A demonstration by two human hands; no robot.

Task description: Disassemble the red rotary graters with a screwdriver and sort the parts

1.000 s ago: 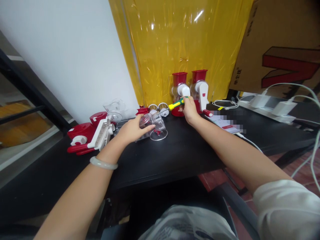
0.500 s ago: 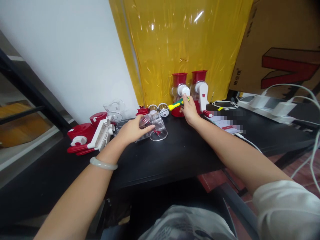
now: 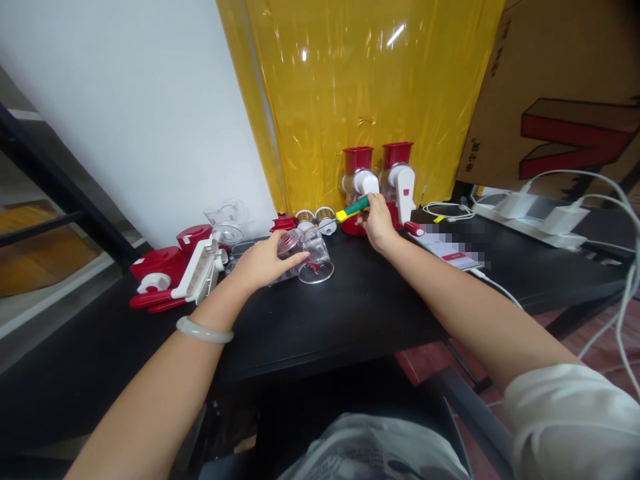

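My left hand (image 3: 263,261) lies over a clear plastic housing (image 3: 313,252) resting on its side on the black table (image 3: 350,313), fingers curled on it. A pale bangle circles that wrist. My right hand (image 3: 377,223) grips a green and yellow screwdriver (image 3: 354,208) whose yellow end points left. It is held just in front of two upright red and white grinders (image 3: 380,180) at the back of the table. The right grinder has a white crank handle.
Red and white grinder parts (image 3: 173,273) lie at the left, with a clear cup and metal drums (image 3: 315,219) behind. A booklet (image 3: 447,248), cables and a power strip (image 3: 530,217) sit at the right. Yellow film and a cardboard box (image 3: 565,100) stand behind.
My right hand has drawn the screwdriver slightly down and away from the left grinder's white knob. My left hand has stayed on the clear housing.
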